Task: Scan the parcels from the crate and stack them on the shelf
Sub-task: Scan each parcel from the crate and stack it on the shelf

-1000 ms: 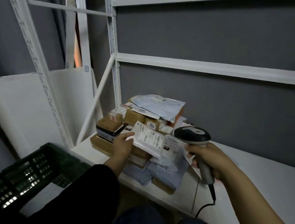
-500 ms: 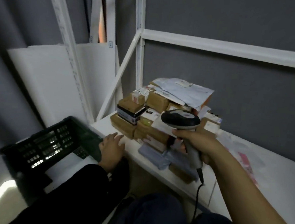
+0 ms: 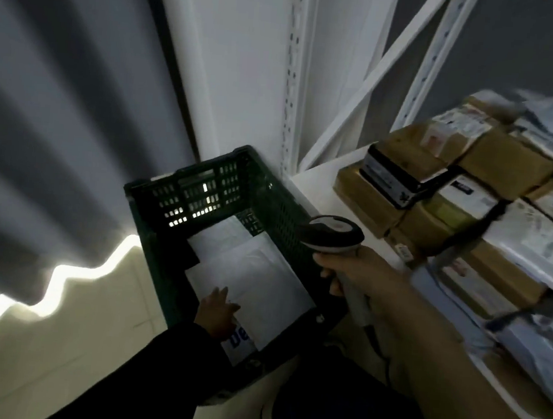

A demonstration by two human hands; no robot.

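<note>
A dark green crate stands on the floor left of the white shelf. Inside it lie white flat mailers, one with blue print near its front end. My left hand reaches down into the crate and rests on the top mailer with its fingers stretched out. My right hand grips the handle of a barcode scanner, held over the crate's right wall with its head pointing left. A stack of brown boxes and grey bags fills the shelf at the right.
A perforated white upright and a slanted brace rise behind the crate. A white panel leans against the grey curtain. The scanner's cable hangs down below my right hand.
My view swung left and down from the shelf to the crate. My left hand left the shelf's edge and went down onto the mailer in the crate. The scanner followed over the crate.
</note>
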